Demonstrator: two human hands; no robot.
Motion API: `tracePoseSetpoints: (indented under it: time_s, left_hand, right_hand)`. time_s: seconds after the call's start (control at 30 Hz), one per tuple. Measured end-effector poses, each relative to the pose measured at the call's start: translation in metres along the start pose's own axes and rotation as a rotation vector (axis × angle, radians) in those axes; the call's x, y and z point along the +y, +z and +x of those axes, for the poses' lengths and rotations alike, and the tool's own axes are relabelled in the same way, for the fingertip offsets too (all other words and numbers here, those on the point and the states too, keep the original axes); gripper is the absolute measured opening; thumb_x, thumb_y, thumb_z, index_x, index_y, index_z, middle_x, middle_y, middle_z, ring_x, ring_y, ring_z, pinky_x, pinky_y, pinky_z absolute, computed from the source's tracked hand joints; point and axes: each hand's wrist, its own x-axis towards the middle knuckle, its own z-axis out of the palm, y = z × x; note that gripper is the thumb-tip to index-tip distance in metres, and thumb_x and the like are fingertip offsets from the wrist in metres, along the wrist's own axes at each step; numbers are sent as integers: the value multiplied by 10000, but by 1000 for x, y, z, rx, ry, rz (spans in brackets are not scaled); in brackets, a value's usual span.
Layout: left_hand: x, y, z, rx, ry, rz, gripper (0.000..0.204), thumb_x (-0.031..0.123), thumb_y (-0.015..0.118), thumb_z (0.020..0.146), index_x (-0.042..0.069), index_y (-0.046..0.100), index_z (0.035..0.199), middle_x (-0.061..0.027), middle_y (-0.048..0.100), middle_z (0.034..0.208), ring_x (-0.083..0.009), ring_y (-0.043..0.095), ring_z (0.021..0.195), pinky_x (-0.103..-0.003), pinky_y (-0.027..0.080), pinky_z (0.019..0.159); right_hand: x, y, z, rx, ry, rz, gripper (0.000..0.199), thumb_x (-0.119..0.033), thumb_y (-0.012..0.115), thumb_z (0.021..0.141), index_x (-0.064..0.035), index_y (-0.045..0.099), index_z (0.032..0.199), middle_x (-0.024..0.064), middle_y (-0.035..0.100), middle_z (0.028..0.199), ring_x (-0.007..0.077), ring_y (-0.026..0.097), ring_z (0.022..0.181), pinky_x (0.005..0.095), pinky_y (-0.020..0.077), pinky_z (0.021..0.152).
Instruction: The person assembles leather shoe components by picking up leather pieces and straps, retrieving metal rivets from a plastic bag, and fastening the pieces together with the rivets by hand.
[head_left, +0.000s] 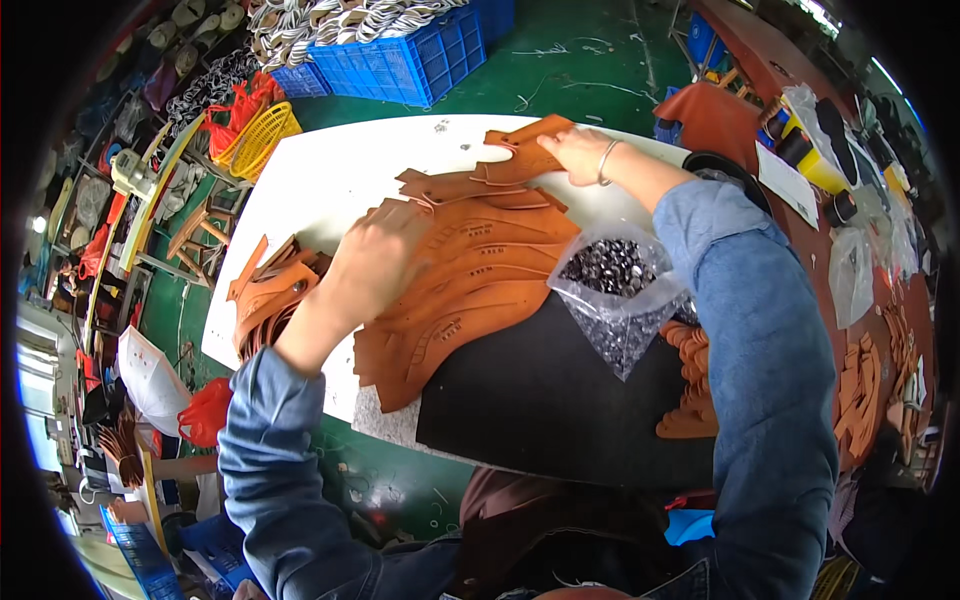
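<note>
The left hand point(375, 262) lies palm down, fingers bent, on the left end of a fanned row of tan, curved leather cut pieces point(470, 290); it presses them rather than closing around any one piece. The row overlaps from the middle of the white table top point(330, 170) down onto a black mat point(550, 400) at the near side. The right hand point(575, 152), a thin metal bangle point(604, 160) on its wrist, reaches to the far side of the table and grips the edge of an orange-brown leather piece with a notched outline point(525, 150), which lies flat at the far end of the row. Just right of the fanned pieces, on the black mat, sits an open clear plastic bag of small dark metal fittings point(615, 290). To the left of the left hand lies a loose heap of similar tan leather pieces point(268, 290) at the table's left edge. Further right, beyond the blue sleeve, a stack of small brown leather parts point(692, 385) rests on the mat. Beyond the table, on the green floor, stand a blue plastic crate point(400, 60) and a yellow mesh basket point(262, 140).
</note>
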Motion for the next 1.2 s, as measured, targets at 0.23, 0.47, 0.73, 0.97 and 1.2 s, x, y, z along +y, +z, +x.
tracePoseSetpoints:
  time_s: [0.23, 0.47, 0.73, 0.97, 1.2]
  left_hand:
    - [-7, -12, -39, 98, -38, -36, 514, 42, 711, 656, 16, 523, 1134, -170, 530, 1136, -331, 522, 1035, -377, 439, 885]
    - [38, -15, -53, 567, -53, 32, 802, 65, 756, 581, 61, 387, 1293, -197, 380, 1315, -362, 427, 1150, -431, 385, 927]
    - [60, 62, -92, 325, 22, 81, 235, -32, 598, 675, -15, 631, 908, -132, 612, 996, -291, 569, 964, -358, 458, 789]
    - [71, 25, -89, 376, -466, -459, 238, 33, 475, 875, 49, 604, 1074, -66, 630, 811, -140, 565, 638, -252, 431, 562]
    - [137, 31, -110, 556, 305, -774, 306, 126, 455, 877, -4, 568, 1130, -209, 573, 1116, -362, 564, 1031, -411, 463, 877]
  right_hand:
    - [3, -15, 1, 261, 156, -108, 143, -42, 510, 750, -34, 606, 856, 176, 637, 786, 331, 632, 774, 401, 515, 678]
    - [-108, -74, -49, 631, -226, 42, 145, -61, 497, 763, 28, 566, 855, 151, 615, 711, 296, 636, 653, 378, 525, 601]
    - [-117, -94, -153, 543, -106, 342, 504, -191, 647, 764, -30, 469, 1207, 143, 543, 1172, 305, 528, 1062, 374, 422, 906]
    - [-46, -70, -289, 590, 266, 432, 201, -141, 634, 751, -27, 611, 916, 115, 636, 856, 266, 619, 779, 343, 472, 735]
    - [-12, -15, -339, 299, 227, 199, 120, -70, 625, 728, -14, 631, 834, 127, 642, 800, 264, 624, 744, 334, 484, 681]
